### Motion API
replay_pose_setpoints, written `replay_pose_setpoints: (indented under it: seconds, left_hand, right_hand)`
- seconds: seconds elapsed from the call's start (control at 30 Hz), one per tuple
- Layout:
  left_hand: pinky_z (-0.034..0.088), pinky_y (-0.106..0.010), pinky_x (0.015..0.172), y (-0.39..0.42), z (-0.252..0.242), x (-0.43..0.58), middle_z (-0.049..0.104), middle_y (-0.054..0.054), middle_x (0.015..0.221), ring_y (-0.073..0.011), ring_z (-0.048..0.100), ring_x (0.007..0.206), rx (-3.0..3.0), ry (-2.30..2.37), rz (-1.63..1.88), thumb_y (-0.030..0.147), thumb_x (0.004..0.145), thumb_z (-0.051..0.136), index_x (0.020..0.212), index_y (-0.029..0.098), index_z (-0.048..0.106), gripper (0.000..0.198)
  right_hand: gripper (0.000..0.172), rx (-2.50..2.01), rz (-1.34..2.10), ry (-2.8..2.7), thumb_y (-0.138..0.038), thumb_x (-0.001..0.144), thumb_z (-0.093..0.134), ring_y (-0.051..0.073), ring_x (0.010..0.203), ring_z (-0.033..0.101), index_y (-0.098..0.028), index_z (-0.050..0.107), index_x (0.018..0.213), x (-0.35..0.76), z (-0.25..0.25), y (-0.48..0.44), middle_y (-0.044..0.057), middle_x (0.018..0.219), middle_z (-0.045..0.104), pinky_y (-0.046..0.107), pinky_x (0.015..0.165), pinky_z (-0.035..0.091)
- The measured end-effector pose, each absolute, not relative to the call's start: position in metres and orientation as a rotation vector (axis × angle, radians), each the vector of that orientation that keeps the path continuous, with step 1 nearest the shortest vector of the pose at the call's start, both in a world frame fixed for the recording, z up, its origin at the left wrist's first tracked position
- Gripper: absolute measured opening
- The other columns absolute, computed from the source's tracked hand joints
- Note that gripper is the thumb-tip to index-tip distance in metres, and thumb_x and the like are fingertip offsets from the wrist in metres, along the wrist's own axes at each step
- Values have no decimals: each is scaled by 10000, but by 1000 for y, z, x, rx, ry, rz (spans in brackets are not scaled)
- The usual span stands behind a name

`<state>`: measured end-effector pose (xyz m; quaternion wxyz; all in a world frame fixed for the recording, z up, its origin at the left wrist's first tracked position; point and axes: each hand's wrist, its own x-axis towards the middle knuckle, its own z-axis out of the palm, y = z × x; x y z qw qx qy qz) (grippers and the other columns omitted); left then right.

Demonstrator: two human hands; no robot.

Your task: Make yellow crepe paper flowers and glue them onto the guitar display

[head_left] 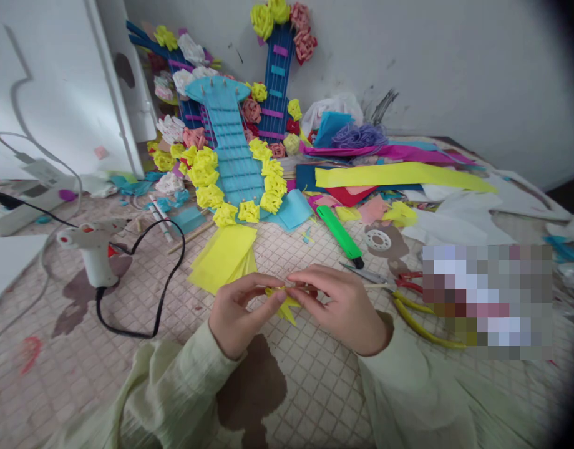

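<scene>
My left hand [244, 308] pinches a small piece of yellow crepe paper [287, 310] above the middle of the table. Close against it, my right hand [340, 305] is closed on a thin wooden stick [378, 286], whose far end sticks out to the right. The fingertips of both hands meet at the paper, and the part of the stick inside the right hand is hidden. Just beyond the left hand lie several flat yellow crepe sheets [224, 252]. Behind them stands a light-blue guitar-neck-shaped craft [235, 149] edged with yellow paper flowers [205, 168].
A white glue gun [93, 252] with a looping black cord stands left. A green utility knife [338, 234], a white ring [377, 240] and scissors [369, 274] lie right, near yellow-handled pliers [422, 327]. Dark-blue necks [278, 81] lean on the wall beside purple yarn [359, 136].
</scene>
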<state>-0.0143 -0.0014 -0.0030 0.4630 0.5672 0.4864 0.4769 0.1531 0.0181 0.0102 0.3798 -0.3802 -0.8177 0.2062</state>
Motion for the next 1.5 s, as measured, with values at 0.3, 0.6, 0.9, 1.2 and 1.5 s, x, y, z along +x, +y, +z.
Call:
replay_pose_setpoints:
  seconds: [0.3, 0.6, 0.9, 1.2, 1.5]
  left_hand:
    - [527, -242, 700, 0, -5, -13, 671, -35, 789, -140, 624, 761, 1355, 1187, 1209, 176, 693, 647, 792, 166, 655, 101]
    - [536, -246, 714, -1, -4, -13, 664, -41, 821, -135, 622, 752, 1418, 1232, 1260, 152, 673, 661, 826, 152, 641, 154]
    - [505, -272, 748, -4, -4, -19, 662, -28, 847, -153, 615, 788, 1747, 1225, 1195, 119, 703, 618, 905, 208, 619, 221]
    - [514, -264, 742, -4, -4, -16, 654, -29, 870, -145, 614, 792, 1741, 1219, 1180, 133, 703, 617, 928, 200, 597, 235]
    - [519, -279, 737, -3, -3, -15, 648, -35, 884, -157, 609, 807, 1687, 1202, 1174, 130, 690, 614, 942, 196, 594, 261]
  right_hand:
    - [104, -971, 510, -2070, -212, 799, 561, 113, 619, 576, -145, 635, 829, 152, 12, 18, 42, 730, 654, 226, 580, 460]
    - [111, -1005, 592, -2058, -240, 795, 568, 107, 609, 574, -164, 638, 834, 152, 13, 18, 30, 744, 666, 221, 568, 456]
    - [136, -1070, 746, -2006, -278, 776, 586, 95, 575, 556, -168, 653, 818, 152, 19, 18, 18, 720, 663, 210, 517, 442]
    - [113, -1034, 552, -2003, -203, 726, 616, 126, 617, 564, -148, 635, 822, 152, 17, 18, 24, 662, 624, 248, 568, 461]
    - [107, -1027, 464, -2012, -186, 727, 594, 150, 686, 583, -180, 621, 830, 150, 13, 19, 31, 719, 634, 288, 641, 485]
